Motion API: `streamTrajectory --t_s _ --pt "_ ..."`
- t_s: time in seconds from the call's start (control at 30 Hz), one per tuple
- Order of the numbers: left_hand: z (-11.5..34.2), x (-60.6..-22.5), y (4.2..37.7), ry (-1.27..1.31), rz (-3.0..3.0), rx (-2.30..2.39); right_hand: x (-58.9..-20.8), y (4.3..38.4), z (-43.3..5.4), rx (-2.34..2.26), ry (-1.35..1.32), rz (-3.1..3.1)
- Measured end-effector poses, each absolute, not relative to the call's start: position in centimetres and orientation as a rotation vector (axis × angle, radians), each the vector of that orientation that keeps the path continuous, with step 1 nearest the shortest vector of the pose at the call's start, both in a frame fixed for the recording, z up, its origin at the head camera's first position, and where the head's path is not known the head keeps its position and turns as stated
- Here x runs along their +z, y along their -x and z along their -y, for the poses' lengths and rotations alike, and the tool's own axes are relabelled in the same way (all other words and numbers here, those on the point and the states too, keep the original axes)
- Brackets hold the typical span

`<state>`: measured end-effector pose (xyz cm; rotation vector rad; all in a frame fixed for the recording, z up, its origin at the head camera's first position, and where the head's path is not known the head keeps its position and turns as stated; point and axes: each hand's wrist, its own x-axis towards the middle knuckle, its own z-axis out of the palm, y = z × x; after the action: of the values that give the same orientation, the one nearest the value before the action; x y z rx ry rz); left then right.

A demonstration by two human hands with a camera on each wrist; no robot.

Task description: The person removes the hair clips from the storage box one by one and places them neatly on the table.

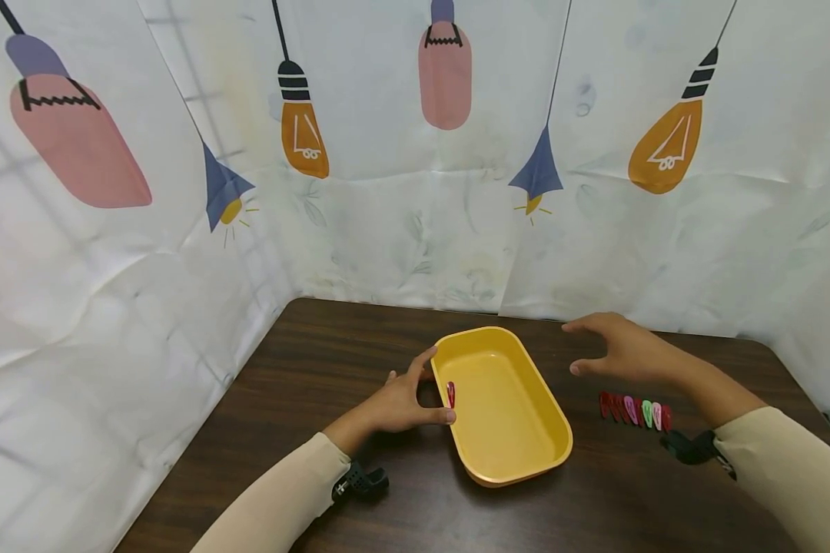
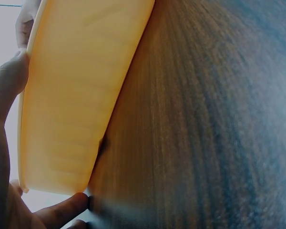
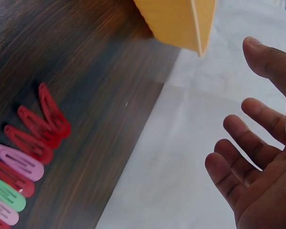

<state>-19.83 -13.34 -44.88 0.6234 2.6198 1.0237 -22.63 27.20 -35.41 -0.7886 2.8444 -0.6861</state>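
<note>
A yellow plastic tray (image 1: 508, 418) stands on the dark table, set at a slant. My left hand (image 1: 404, 399) grips its left side, thumb at the near part of the rim and forefinger by the far left corner. In the left wrist view the thumb lies on the rim and a fingertip touches the tray's lower edge. A red snap hair clip (image 1: 450, 393) and something pink lie inside the tray, close to that thumb. To the tray's right, my right hand (image 1: 619, 349) hovers with fingers spread apart, holding nothing. Several snap hair clips (image 3: 19, 162) lie in a row nearer me.
The clips in the row are red, pink, purple and green. A dark wood-grain table (image 1: 360, 338) carries everything. White printed sheets (image 1: 401, 230) hang behind it and on the left. Each wrist wears a black strap (image 1: 692, 448).
</note>
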Motion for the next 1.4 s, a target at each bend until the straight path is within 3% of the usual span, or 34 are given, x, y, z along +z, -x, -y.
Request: streamTrajectory --t_s 1.4 --pt "13.3 -44.9 19.9 -0.631 -2.624 1.028 -35.4 24.8 -19.3 -0.712 1.051 -2.730"
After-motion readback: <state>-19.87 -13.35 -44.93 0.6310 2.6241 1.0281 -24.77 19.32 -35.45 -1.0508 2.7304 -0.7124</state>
